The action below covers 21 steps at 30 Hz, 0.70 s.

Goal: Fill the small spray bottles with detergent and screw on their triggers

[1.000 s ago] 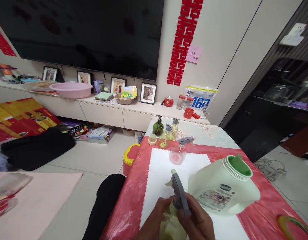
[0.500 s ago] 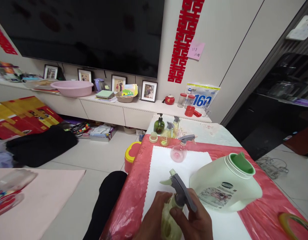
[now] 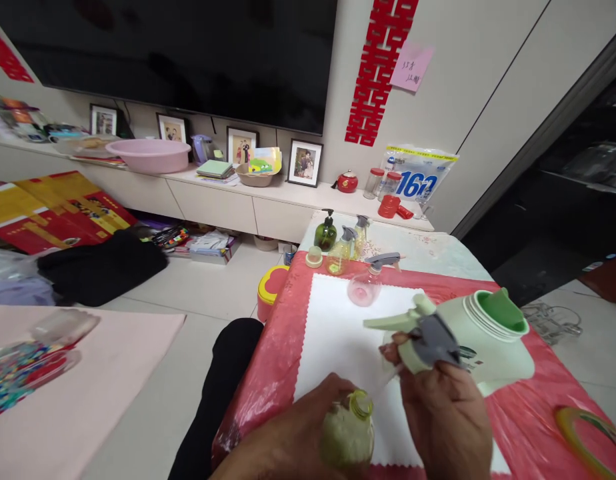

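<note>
My left hand (image 3: 308,427) is wrapped round a yellow-green clear bottle (image 3: 349,433), whose threaded mouth is uncovered. In my right hand (image 3: 445,417) is a grey and pale green spray head (image 3: 431,340), tilted, its thin dip tube (image 3: 388,383) slanting down towards the bottle's mouth. Whether the tube's end is still inside the mouth I cannot tell. Just behind my right hand stands a large pale green jug (image 3: 505,360) with a green spout in its opening. A clear pinkish spray bottle (image 3: 365,287) with a grey trigger stands further back on the white sheet (image 3: 328,333).
A red cover (image 3: 268,373) lies over the table. At its far end stand a dark green pump bottle (image 3: 326,233), yellowish spray bottles (image 3: 339,257) and a small pale cap (image 3: 315,257). A roll of tape (image 3: 588,440) lies at the right. Left of the table is a yellow-topped stool (image 3: 273,287).
The spray head has come off the bottle and moved up and right in my right hand. My left hand keeps the bottle low. The view has shifted slightly.
</note>
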Tool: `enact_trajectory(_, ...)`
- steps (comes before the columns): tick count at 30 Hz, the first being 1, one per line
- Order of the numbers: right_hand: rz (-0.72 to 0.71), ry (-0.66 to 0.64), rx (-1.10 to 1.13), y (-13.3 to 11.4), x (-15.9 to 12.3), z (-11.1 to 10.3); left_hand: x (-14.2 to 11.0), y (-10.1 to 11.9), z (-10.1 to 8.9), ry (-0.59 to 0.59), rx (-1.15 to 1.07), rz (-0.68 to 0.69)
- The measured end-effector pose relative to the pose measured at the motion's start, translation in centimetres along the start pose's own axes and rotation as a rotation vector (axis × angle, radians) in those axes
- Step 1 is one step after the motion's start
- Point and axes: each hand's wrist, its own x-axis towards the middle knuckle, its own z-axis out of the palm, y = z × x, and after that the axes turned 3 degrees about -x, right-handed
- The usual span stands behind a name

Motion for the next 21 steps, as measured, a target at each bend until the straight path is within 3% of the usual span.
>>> enact_trajectory(4, -0.124, 0.064, -0.072, -3.4, 2.5, 2.4, 0.2, -0.1, -0.1, 0.036, 0.067, -0.099)
enact_trajectory(7, -0.23, 0.013, -0.278, -3.2, 4.6, 3.3, 0.2, 0.4, -0.1, 0.018, 0.128, -0.117)
enact_trajectory(12, -0.483, -0.297, -0.951, 3.3, 7.3, 3.2, -0.2, 0.3, -0.5, 0.0, 0.123, -0.139)
enact_trajectory(14, -0.477, -0.365, -1.123, 6.7, 7.5, 3.0, -0.4, 0.1, -0.7, -0.001, 0.114, -0.131)
enact_trajectory(18, -0.4, -0.372, -1.171, 11.9, 7.0, 2.1, -0.3, -0.2, -1.0, 0.061, 0.099, -0.039)
enact_trajectory(21, -0.363, -0.361, -1.154, 13.5, 6.4, 1.3, 0.0, -0.6, -1.1, 0.131, 0.047, -0.023)
